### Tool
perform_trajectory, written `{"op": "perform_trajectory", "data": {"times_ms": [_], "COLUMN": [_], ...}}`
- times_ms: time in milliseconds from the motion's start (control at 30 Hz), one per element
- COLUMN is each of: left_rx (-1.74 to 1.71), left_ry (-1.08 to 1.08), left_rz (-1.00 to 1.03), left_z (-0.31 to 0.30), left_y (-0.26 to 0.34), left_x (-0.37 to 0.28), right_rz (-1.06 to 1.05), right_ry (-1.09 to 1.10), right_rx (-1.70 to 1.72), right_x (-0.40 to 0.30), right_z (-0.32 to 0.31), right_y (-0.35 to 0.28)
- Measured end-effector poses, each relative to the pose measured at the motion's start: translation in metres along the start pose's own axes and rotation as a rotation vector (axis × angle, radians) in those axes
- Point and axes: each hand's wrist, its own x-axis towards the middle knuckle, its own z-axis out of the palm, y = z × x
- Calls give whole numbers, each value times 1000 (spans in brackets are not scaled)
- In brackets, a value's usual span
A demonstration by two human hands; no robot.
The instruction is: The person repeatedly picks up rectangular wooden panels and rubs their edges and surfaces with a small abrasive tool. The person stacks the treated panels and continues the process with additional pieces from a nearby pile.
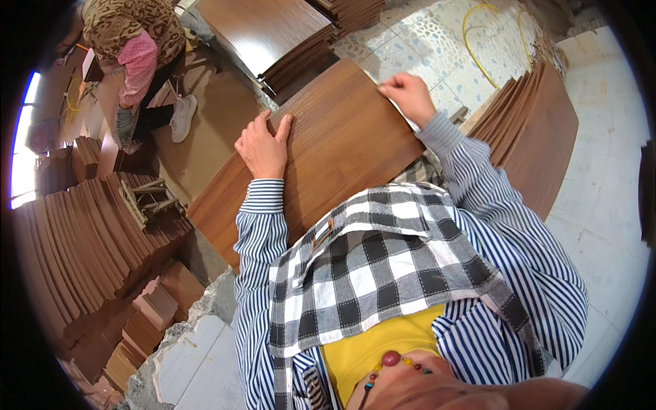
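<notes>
A long brown wood-grain board (pixel 348 133) lies slanted before me, its near edge against my black-and-white checked apron (pixel 359 256). My left hand (pixel 264 148) grips it at the far left edge, with the thumb on the top face and the fingers over the edge. At the right end edge is my right hand (pixel 411 97), fingers curled and thumb and forefinger close together. Its fingertips meet the edge, but whether they pinch it or only touch it cannot be made out. The board's near side is partly hidden by the apron.
Beyond the board stands a stack of glossy brown boards (pixel 277 31). Leaning panels (pixel 533 138) fan out at right, near a yellow hose (pixel 469 46). A long row of upright boards (pixel 87 241) carries a small wooden frame (pixel 151 200). A co-worker (pixel 138 56) bends at upper left.
</notes>
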Motion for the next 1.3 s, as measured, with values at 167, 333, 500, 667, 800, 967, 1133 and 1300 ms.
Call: {"op": "perform_trajectory", "data": {"times_ms": [167, 333, 500, 667, 800, 967, 1133, 1300], "left_rx": [5, -469, -393, -1052, -1294, -1523, -1608, -1820], "left_ry": [-256, -872, -455, -101, 107, 247, 211, -580], "left_rz": [-54, -211, -270, -732, -721, -817, -1016, -1314], "left_z": [-10, -3, -38, -101, -96, -48, -31, -49], "left_y": [-11, -63, -131, -162, -138, -88, -53, -25], "left_x": [21, 79, 151, 160, 104, 1, -101, -152], "right_rz": [50, 156, 107, -38, -67, -65, 38, 38], "right_ry": [35, -76, -14, -43, -50, -58, -8, -72], "right_rx": [-82, -126, 269, 395, 450, 463, 438, 430], "right_x": [-127, -158, -100, -58, -37, -28, -33, -37], "right_z": [-55, -53, -38, -31, -29, -34, -33, -30], "right_y": [18, 22, 4, -26, -38, -25, -6, 5]}}
